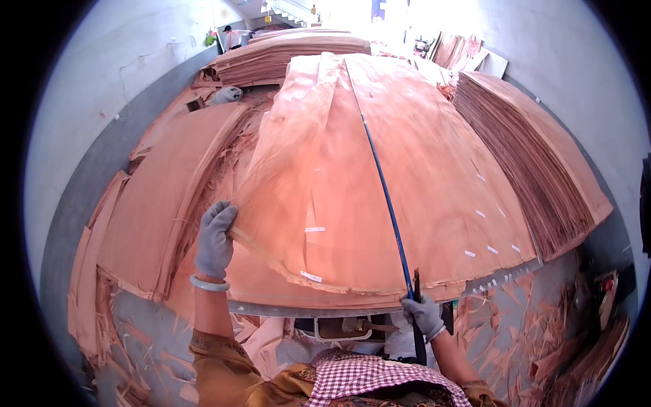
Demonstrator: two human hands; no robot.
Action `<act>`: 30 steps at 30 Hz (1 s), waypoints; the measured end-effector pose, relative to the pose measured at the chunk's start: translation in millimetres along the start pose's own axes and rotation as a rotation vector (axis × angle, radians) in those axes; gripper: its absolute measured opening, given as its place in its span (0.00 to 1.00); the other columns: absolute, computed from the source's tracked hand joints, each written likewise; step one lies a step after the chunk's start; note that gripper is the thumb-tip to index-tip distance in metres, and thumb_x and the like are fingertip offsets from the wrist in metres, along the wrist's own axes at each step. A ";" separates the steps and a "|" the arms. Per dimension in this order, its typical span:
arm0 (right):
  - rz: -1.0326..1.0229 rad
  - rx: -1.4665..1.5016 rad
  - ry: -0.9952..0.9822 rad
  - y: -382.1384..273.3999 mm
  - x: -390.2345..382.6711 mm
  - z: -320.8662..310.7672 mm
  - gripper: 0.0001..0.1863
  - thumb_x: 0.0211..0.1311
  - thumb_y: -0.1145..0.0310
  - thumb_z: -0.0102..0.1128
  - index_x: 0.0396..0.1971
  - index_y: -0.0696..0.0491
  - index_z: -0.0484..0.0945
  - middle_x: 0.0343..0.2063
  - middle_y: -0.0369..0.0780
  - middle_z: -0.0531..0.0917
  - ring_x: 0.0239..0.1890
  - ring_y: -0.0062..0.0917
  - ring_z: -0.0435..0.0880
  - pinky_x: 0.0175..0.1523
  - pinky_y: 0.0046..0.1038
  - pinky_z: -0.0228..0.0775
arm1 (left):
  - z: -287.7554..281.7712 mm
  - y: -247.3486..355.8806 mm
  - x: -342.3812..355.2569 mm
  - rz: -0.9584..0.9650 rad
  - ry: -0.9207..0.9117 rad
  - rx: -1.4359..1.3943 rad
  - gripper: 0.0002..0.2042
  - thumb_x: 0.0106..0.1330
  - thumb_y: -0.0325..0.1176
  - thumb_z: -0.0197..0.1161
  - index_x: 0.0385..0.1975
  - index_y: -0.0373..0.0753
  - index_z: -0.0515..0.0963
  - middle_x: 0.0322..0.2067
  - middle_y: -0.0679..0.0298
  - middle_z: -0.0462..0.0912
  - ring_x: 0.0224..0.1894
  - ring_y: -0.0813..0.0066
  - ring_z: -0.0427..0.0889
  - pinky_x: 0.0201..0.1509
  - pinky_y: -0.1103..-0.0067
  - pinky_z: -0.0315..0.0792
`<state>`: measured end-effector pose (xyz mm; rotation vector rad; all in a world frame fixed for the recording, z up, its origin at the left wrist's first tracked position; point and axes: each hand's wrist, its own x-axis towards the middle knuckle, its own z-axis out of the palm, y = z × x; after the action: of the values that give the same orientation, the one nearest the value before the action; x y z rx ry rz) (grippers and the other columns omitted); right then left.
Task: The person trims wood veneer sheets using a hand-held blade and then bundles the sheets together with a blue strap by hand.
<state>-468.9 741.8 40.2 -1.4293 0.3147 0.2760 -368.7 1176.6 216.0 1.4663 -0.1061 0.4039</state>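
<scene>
A wide, thin, orange-pink wood veneer sheet [319, 176] lies over the work table in front of me. My left hand [215, 237], in a grey glove, pinches the sheet's near left corner and holds it raised. In a matching glove, my right hand [424, 317] is closed around the near end of a long thin blue pole [386, 190], which runs away over the sheet to its far end. A short dark tool [416, 285] sticks up from the same hand; its kind is unclear. White tape strips [311, 276] sit on the veneer.
Veneer stacks stand at the left [169, 190], the right [529, 163] and the back [291, 54]. Torn veneer scraps [502, 325] litter the floor. A grey bundle [227, 95] rests at the far left. Another person [232, 39] is in the far background.
</scene>
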 end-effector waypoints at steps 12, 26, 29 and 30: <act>-0.139 -0.147 -0.083 -69.0 75.1 72.9 0.07 0.56 0.69 0.61 0.28 0.55 0.75 0.16 0.36 0.75 0.14 0.17 0.73 0.17 0.19 0.64 | -105.2 -134.0 -76.0 -0.336 0.372 -0.008 0.06 0.64 0.34 0.60 0.31 0.39 0.78 0.19 0.76 0.72 0.16 0.88 0.67 0.16 0.85 0.61; -0.134 -0.206 -0.032 -59.1 56.2 47.9 0.07 0.57 0.68 0.61 0.28 0.56 0.75 0.16 0.36 0.75 0.14 0.16 0.72 0.18 0.19 0.64 | -147.8 -219.6 -100.9 -0.540 0.559 0.369 0.07 0.66 0.32 0.58 0.33 0.35 0.77 0.23 0.68 0.76 0.20 0.81 0.71 0.18 0.79 0.68; -0.124 -0.237 -0.033 -55.1 47.6 38.0 0.07 0.57 0.69 0.61 0.29 0.56 0.75 0.16 0.36 0.75 0.14 0.17 0.72 0.18 0.19 0.65 | -147.2 -220.1 -101.4 -0.495 0.531 0.450 0.06 0.65 0.31 0.58 0.34 0.34 0.78 0.23 0.67 0.78 0.22 0.79 0.73 0.21 0.77 0.71; -0.104 -0.231 -0.040 -54.4 46.4 35.8 0.07 0.57 0.68 0.61 0.29 0.56 0.75 0.16 0.36 0.75 0.14 0.17 0.72 0.18 0.20 0.65 | -148.2 -219.5 -101.4 -0.486 0.523 0.492 0.06 0.64 0.31 0.59 0.34 0.34 0.78 0.23 0.67 0.78 0.22 0.79 0.74 0.22 0.76 0.71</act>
<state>-403.9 770.7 77.0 -1.6598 0.1789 0.2623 -416.5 1290.1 -39.5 1.7495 0.8029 0.4149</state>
